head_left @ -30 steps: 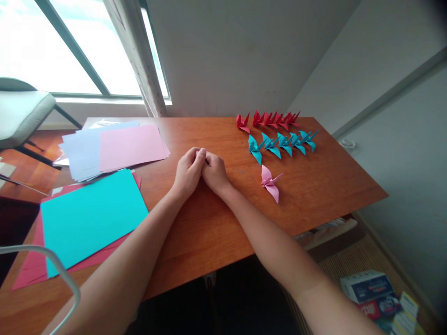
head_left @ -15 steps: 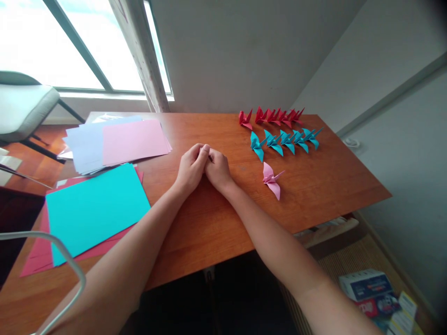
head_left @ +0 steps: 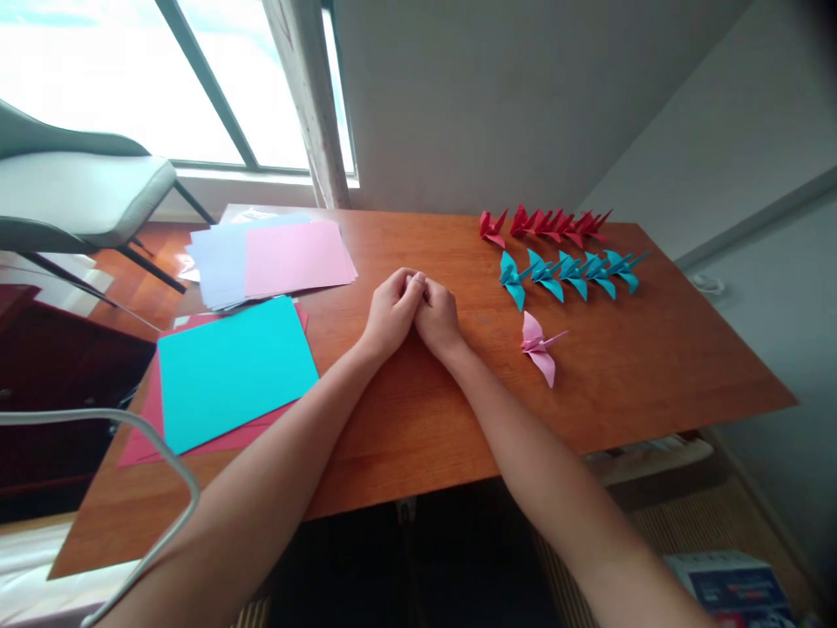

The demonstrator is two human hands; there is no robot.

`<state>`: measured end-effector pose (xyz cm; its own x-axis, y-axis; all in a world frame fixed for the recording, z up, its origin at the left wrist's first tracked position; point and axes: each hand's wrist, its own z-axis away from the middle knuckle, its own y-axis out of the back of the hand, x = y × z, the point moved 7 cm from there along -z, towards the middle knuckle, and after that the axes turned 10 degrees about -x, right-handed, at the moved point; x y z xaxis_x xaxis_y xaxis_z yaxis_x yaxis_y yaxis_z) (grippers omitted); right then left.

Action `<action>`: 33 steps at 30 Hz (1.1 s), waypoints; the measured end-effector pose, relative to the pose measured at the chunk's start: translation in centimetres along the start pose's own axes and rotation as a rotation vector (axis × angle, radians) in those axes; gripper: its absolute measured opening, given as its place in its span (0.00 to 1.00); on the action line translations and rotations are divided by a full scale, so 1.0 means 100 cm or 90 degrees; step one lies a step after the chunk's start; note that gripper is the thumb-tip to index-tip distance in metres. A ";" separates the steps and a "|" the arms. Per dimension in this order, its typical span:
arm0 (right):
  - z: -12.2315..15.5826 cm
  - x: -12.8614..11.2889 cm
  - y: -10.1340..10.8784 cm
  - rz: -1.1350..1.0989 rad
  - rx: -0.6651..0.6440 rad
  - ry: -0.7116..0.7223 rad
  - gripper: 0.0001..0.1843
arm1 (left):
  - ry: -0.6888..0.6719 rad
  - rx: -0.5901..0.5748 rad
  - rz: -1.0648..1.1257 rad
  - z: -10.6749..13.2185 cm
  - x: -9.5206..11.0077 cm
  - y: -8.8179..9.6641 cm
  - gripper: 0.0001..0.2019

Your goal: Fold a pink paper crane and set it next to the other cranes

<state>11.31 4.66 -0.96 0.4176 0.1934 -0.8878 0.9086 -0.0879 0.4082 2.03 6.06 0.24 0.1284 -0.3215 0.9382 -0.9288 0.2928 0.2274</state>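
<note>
My left hand [head_left: 393, 312] and my right hand [head_left: 437, 318] rest clasped together on the wooden table, fingers closed and the left thumb on top. No object shows between them. To their right lies one pink paper crane [head_left: 539, 348] with spread wings. Beyond it stand a row of several blue paper cranes [head_left: 573, 276] and, farther back, a row of several red paper cranes [head_left: 550, 225]. On the left, a blue sheet of paper [head_left: 235, 371] covers red sheets [head_left: 140, 436]. Behind these lie pink paper [head_left: 294, 257] and pale lilac sheets [head_left: 219, 266].
The wooden table [head_left: 405, 419] ends at a wall behind and on the right. A white cable [head_left: 176, 453] curves across the lower left by my forearm. A chair [head_left: 85, 192] stands by the window, and a box [head_left: 732, 584] sits below the table at lower right.
The view has turned left, so everything on the table appears shifted to the right. My hands stay clasped in the same place on the table.
</note>
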 end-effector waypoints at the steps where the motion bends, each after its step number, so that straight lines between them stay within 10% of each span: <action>1: 0.000 0.000 -0.001 -0.004 -0.006 0.000 0.16 | 0.002 -0.001 0.001 0.000 0.000 0.000 0.13; 12: 0.002 0.001 0.000 -0.035 -0.001 0.016 0.17 | -0.002 -0.019 -0.018 0.002 0.001 -0.001 0.13; 22: 0.001 -0.001 -0.009 -0.079 -0.042 0.004 0.23 | 0.178 0.036 -0.736 0.006 0.022 0.085 0.26; 33: 0.000 -0.002 -0.011 -0.055 -0.057 0.037 0.23 | 0.287 -0.080 -0.827 0.004 0.005 0.096 0.26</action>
<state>10.28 4.76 -1.22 0.3346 0.2525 -0.9079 0.9365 0.0179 0.3502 -6.98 8.32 2.76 0.9930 -0.1136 0.0334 -0.0224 0.0965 0.9951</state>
